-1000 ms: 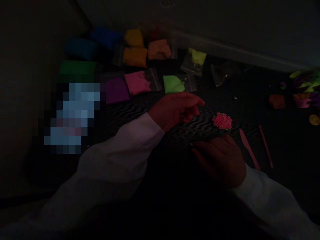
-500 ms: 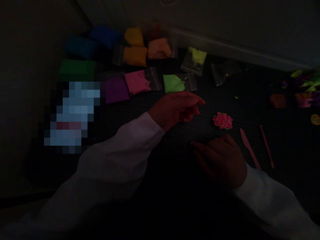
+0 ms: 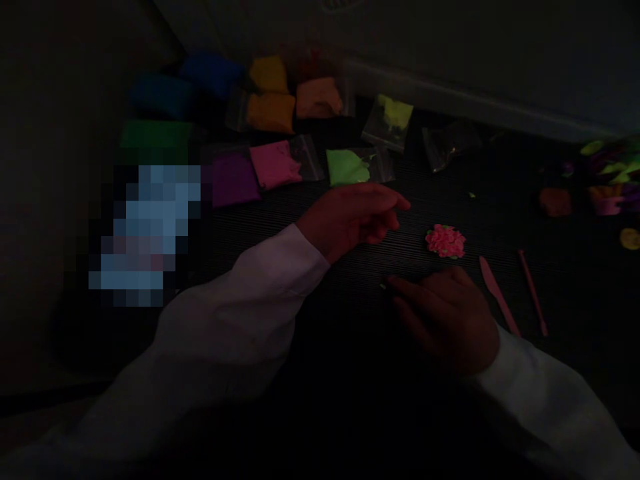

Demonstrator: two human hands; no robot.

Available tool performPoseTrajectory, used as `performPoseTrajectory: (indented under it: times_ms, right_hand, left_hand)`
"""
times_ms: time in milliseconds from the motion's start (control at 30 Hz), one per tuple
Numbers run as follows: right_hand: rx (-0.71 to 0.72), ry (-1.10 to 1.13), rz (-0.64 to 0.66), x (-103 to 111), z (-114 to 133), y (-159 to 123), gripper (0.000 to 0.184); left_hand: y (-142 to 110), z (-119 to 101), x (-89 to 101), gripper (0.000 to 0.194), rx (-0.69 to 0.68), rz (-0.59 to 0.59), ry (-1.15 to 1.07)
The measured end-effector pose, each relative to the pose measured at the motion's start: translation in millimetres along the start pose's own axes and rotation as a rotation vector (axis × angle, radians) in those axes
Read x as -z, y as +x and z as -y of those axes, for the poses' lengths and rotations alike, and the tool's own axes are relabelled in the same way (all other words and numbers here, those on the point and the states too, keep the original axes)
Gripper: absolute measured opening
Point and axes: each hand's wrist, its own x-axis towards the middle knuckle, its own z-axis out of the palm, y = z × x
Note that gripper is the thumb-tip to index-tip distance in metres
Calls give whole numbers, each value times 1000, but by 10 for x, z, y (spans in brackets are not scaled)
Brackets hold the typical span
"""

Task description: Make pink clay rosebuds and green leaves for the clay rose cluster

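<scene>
My left hand (image 3: pixel 356 215) rests on its side on the dark table, fingers loosely bent and apart, nothing seen in it. Its nearest thing is a bag of light green clay (image 3: pixel 347 167), just behind it. Over the table, my right hand (image 3: pixel 445 321) points left with fingers apart and holds nothing visible. A tiny green bit of clay (image 3: pixel 383 287) lies right by its index fingertip; dim light hides whether they touch. Beyond the right knuckles sits a pink clay flower (image 3: pixel 445 241) with green edges. A pink plastic knife (image 3: pixel 499 297) and a thin pink stick tool (image 3: pixel 533 293) lie to the right.
Bags of pink (image 3: pixel 275 165), purple (image 3: pixel 235 179), orange (image 3: pixel 271 111) and yellow clay (image 3: pixel 396 112) lie along the back, with a nearly empty clear bag (image 3: pixel 450 145). A blurred-out bright screen (image 3: pixel 150 227) stands left. Brown clay (image 3: pixel 555 201) and small colourful pieces (image 3: pixel 617 173) lie right.
My right hand has drawn slightly to the right, and the tiny green bit now shows beside its fingertip. The left hand stays where it was.
</scene>
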Motion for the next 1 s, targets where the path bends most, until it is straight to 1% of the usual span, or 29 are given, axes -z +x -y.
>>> performPoseTrajectory:
  times_ms: [267, 467, 800, 1000]
  right_hand:
    - [56, 22, 13, 13, -13, -4, 23]
    - [77, 5, 32, 17, -48, -9, 27]
    - [83, -27, 58, 5, -42, 6, 26]
    - [90, -46, 60, 6, -36, 2, 27]
  left_hand:
    - [5, 5, 3, 16, -6, 4, 19]
    - [8, 6, 13, 15, -3, 20, 26]
    - [3, -4, -5, 15, -3, -1, 15]
    - [8, 2, 3, 15, -4, 9, 21]
